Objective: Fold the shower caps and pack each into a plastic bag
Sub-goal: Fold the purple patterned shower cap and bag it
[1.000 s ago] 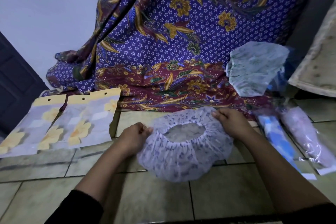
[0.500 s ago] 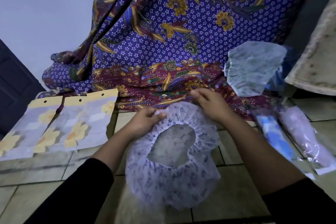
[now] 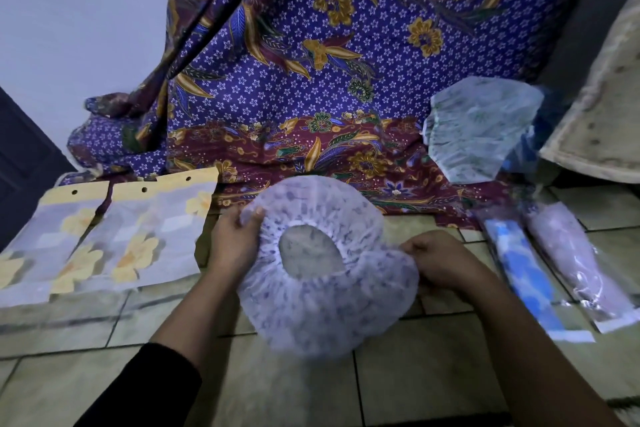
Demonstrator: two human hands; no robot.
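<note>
Over the tiled floor, the left hand and right hand pinch opposite edges of the lilac shower cap; thin, floppy, probably slippery, it seems best gripped at its elastic rim

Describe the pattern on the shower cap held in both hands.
White with small purple-blue flecks; shower cap, head view.
</note>
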